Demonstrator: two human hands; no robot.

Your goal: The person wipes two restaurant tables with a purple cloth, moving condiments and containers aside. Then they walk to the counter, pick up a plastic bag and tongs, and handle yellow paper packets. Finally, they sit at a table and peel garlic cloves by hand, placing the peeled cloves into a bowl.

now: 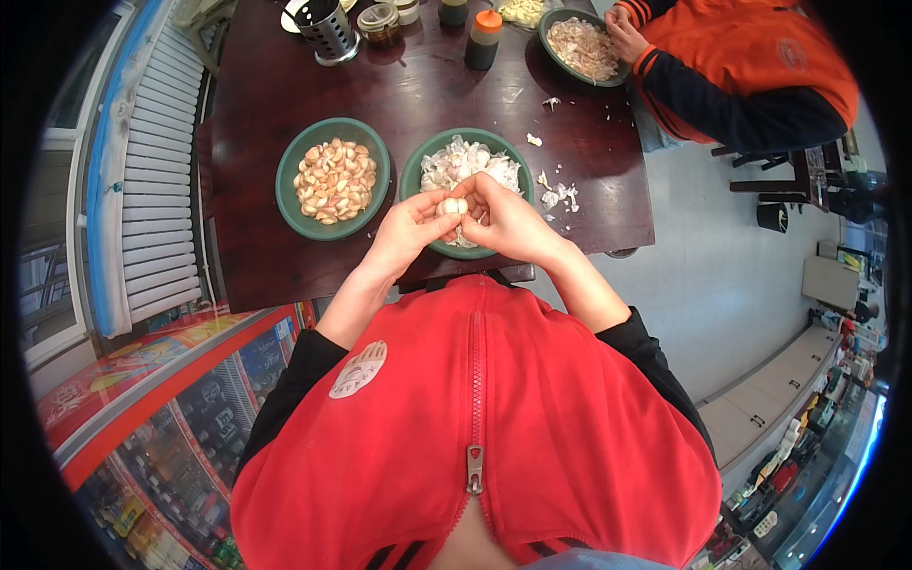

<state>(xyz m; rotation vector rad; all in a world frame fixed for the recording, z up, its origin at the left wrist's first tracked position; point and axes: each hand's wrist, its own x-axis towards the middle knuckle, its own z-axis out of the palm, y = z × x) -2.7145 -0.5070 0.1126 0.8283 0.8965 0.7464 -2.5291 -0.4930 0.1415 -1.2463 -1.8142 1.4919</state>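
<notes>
Both my left hand (408,229) and my right hand (507,219) hold a small white garlic bulb (452,206) between their fingertips. They are over a green plastic bowl (526,165) heaped with white garlic skins and what look like bulbs; my hands hide its near part. To the left of that bowl stands another green bowl (285,178), which holds many separated garlic cloves (335,182) with pinkish skins. Scraps of garlic skin (559,196) lie on the dark wooden table (427,96) to the right of the nearer bowl.
A person in an orange jacket (748,57) works at a green bowl (550,53) of skins at the upper right. Along the far side are a perforated metal utensil holder (329,32), a glass jar (379,26) and an orange-capped bottle (484,41). A radiator (160,178) stands left.
</notes>
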